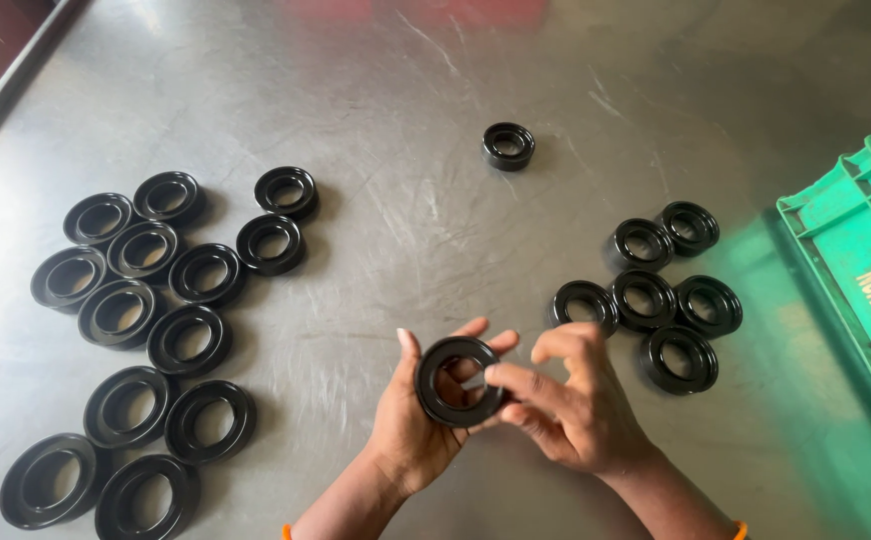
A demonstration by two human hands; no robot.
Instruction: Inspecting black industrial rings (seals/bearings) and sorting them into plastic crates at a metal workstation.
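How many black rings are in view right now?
21 black rings: 13 in the left group, 6 in the right group, one alone at the far middle of the table, one held between both hands. None seem hidden.

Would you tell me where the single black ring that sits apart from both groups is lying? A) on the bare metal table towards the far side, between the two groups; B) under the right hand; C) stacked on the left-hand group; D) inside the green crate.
A: the lone black ring lies by itself on the metal table, beyond the hands and apart from the left group, the right group and the green crate.
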